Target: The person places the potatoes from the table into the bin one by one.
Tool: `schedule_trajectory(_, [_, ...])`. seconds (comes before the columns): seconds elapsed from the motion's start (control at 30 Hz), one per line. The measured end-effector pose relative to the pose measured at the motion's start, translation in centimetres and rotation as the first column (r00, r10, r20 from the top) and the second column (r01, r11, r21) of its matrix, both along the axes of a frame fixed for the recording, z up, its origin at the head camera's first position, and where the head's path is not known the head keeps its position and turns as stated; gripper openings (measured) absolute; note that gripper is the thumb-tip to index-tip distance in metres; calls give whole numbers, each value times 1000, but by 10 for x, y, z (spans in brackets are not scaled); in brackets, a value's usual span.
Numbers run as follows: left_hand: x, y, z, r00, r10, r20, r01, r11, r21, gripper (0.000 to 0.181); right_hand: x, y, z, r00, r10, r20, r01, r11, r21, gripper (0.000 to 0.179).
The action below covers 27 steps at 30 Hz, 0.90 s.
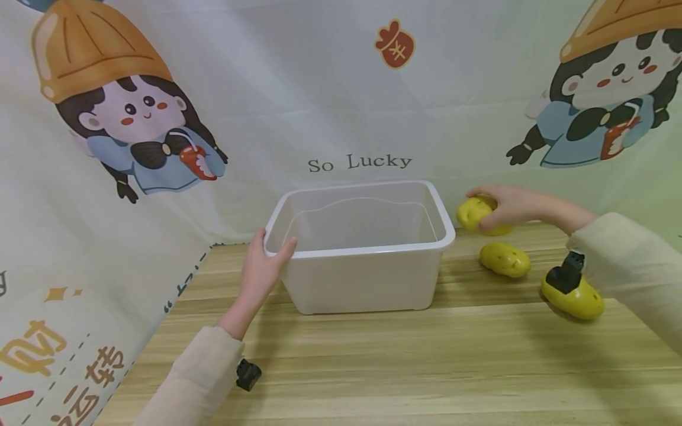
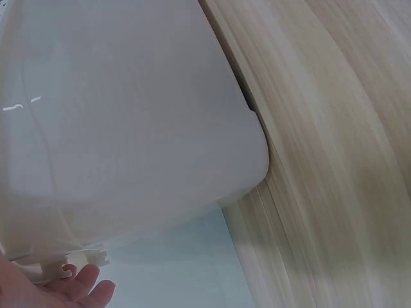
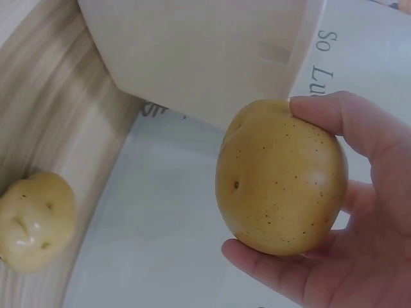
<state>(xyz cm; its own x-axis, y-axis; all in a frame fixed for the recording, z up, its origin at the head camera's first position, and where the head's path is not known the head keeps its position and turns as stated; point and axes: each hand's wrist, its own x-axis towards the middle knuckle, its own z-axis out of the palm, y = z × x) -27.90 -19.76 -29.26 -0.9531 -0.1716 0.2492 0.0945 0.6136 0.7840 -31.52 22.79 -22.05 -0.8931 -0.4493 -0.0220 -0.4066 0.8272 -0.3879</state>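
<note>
A white plastic storage bin stands upright on the table against the backdrop, its open top facing up. My left hand grips the bin's left rim near the front corner, thumb over the edge. In the left wrist view the fingertips curl by the rim. To the right of the bin, my right hand holds a yellow potato between thumb and fingers, apart from the bin. Below that hand, another potato lies on the table. A further potato is nearer the right sleeve, partly covered by the black wrist camera.
The wood-grain table extends in front of the bin. A pale printed cloth hangs behind and at the left, with cartoon figures and lettering. The bin's right wall stands between its interior and the potatoes.
</note>
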Motion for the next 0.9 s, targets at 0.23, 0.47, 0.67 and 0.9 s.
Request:
schedule_trajectory(0.23, [0, -2, 0, 1000, 2, -5, -2, 1000, -2, 80, -2, -7, 13, 999, 16, -31, -15, 1000, 18, 68])
schedule_trajectory(0.47, [1, -1, 0, 1000, 2, -5, -2, 1000, -11, 81, -3, -14, 21, 999, 13, -48, -11, 999, 52, 68])
schedule_trajectory(0.67, [1, -2, 0, 1000, 2, -7, -2, 1000, -1, 80, -3, -21, 29, 998, 31, -46, -28, 998, 56, 68])
schedule_trajectory(0.9, [-1, -1, -1, 1000, 5, -15, -6, 1000, -12, 80, -3, -26, 41, 999, 14, -42, -10, 996, 91, 68])
